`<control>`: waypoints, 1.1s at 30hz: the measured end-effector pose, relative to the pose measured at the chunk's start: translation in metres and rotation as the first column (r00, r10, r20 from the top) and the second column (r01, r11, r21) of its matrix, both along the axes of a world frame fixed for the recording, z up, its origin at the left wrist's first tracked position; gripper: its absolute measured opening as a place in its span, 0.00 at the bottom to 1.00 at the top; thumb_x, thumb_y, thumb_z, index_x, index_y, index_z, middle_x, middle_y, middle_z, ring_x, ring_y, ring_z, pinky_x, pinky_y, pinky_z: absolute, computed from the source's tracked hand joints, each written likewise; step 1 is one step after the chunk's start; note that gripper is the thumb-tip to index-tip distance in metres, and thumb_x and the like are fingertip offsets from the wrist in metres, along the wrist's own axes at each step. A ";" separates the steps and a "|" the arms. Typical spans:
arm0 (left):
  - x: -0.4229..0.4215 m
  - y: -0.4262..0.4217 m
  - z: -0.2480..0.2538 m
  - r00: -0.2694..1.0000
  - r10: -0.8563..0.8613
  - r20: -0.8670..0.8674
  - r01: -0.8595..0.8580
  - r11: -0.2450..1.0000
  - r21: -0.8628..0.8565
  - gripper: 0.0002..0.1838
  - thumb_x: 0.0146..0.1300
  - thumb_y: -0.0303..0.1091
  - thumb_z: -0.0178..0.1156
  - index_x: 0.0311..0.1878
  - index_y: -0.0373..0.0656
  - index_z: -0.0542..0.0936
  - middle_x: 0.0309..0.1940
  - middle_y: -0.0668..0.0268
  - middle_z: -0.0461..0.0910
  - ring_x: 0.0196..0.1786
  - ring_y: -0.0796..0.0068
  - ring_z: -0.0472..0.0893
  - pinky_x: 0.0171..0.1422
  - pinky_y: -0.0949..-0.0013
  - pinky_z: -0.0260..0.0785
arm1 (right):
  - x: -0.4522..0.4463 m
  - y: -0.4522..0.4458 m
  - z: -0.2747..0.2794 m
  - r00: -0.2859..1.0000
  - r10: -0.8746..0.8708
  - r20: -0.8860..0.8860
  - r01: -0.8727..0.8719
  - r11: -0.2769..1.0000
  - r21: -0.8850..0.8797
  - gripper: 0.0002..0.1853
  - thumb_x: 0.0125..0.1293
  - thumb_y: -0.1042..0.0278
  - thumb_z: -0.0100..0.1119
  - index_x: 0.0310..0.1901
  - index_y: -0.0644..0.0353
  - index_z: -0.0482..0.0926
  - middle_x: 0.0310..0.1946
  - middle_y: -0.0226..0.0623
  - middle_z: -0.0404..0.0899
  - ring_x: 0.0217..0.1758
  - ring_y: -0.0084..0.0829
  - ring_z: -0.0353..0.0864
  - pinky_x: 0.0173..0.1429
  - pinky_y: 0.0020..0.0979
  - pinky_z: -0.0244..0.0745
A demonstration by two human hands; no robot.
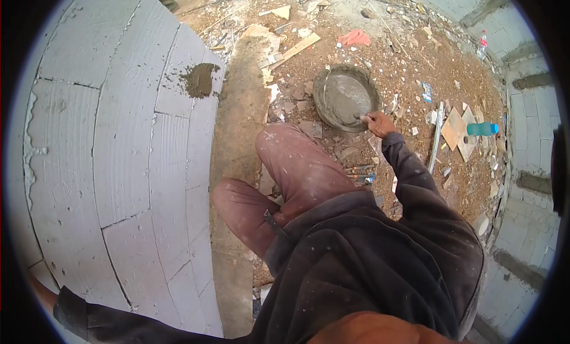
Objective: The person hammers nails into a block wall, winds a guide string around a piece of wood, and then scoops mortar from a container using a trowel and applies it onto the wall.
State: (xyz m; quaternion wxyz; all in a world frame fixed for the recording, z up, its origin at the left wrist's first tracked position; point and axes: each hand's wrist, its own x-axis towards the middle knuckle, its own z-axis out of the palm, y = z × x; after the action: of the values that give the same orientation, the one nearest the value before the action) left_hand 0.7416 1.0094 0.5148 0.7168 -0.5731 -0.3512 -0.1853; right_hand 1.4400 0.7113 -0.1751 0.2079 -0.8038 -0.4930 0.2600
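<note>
My right hand (377, 125) is closed at the near right rim of a round mortar pan (319, 96), its fingers around something small, perhaps a tool handle, that I cannot make out. Wet grey mortar (347, 97) lines the pan. On the left, a block wall (124, 136) carries a patch of fresh mortar (200, 80) near its edge. My left arm reaches out along the wall at the lower left; only a bit of the wrist shows at the dark edge of the view, and the fingers are hidden.
Rubble covers the ground, with a wooden strip (300, 49), a red cloth (354, 37), a metal bar (436, 136), broken tiles (454, 129) and a teal bottle (481, 129). Orange-handled tools (361, 173) lie by my knee. Another block wall (525, 148) stands at the right.
</note>
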 end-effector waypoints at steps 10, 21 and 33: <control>-0.004 0.005 0.000 0.995 -0.095 0.007 0.095 0.995 -0.006 0.45 0.64 0.74 0.63 0.64 0.39 0.79 0.71 0.52 0.75 0.73 0.47 0.74 0.82 0.33 0.56 | -0.077 -0.009 0.090 0.671 -0.371 -0.642 0.509 0.860 0.035 0.14 0.81 0.56 0.53 0.44 0.59 0.78 0.27 0.31 0.76 0.24 0.24 0.75 0.27 0.30 0.72; -0.013 0.013 0.001 0.997 -0.063 0.047 0.063 0.998 -0.009 0.45 0.62 0.75 0.63 0.67 0.45 0.78 0.70 0.52 0.74 0.76 0.48 0.71 0.82 0.31 0.54 | -0.346 0.258 0.183 0.532 -0.438 -0.725 0.815 0.498 0.298 0.19 0.73 0.76 0.57 0.60 0.67 0.61 0.48 0.52 0.77 0.43 0.40 0.86 0.45 0.44 0.83; -0.018 0.029 0.013 0.758 0.461 0.462 -0.401 0.887 -0.227 0.51 0.59 0.82 0.58 0.73 0.50 0.72 0.72 0.50 0.71 0.79 0.47 0.67 0.80 0.26 0.53 | -0.296 0.155 0.235 0.907 0.059 -0.418 0.119 0.915 0.387 0.17 0.78 0.60 0.57 0.61 0.59 0.74 0.38 0.46 0.82 0.37 0.38 0.84 0.44 0.40 0.77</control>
State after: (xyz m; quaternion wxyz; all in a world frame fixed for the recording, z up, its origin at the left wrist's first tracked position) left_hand 0.7233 1.0386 0.5280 0.5891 -0.4481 -0.6581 -0.1378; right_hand 1.1438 0.8666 0.0600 0.4744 -0.6760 -0.4666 0.3166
